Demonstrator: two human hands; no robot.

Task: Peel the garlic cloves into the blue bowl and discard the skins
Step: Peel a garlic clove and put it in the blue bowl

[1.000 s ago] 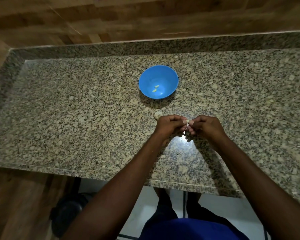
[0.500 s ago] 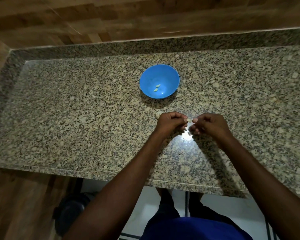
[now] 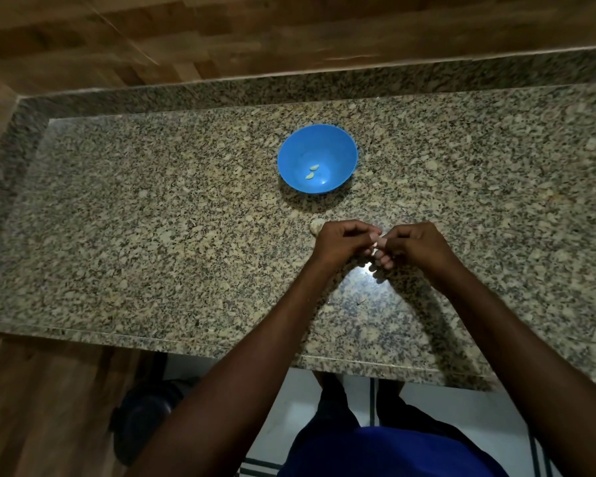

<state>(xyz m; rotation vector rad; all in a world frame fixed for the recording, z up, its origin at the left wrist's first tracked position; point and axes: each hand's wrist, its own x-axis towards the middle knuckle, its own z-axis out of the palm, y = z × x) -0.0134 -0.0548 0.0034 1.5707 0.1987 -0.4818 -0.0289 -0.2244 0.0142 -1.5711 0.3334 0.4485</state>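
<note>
Both hands, left hand [image 3: 341, 241] and right hand [image 3: 415, 242], pinch one small pale garlic clove [image 3: 376, 243] over the speckled granite counter [image 3: 152, 218], mid-peel; next, drop it into the round blue plastic bowl [image 3: 338, 142].

I see a speckled granite counter [image 3: 152, 218] with a raised back edge, a wood-grain wall [image 3: 221, 32] behind it, white floor tiles [image 3: 289, 407] below, and a dark round object [image 3: 145, 418] under the counter.

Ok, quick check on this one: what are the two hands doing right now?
Left hand: fingers curled, pinching the garlic clove.
Right hand: fingers curled, pinching the same clove from the other side.
</note>
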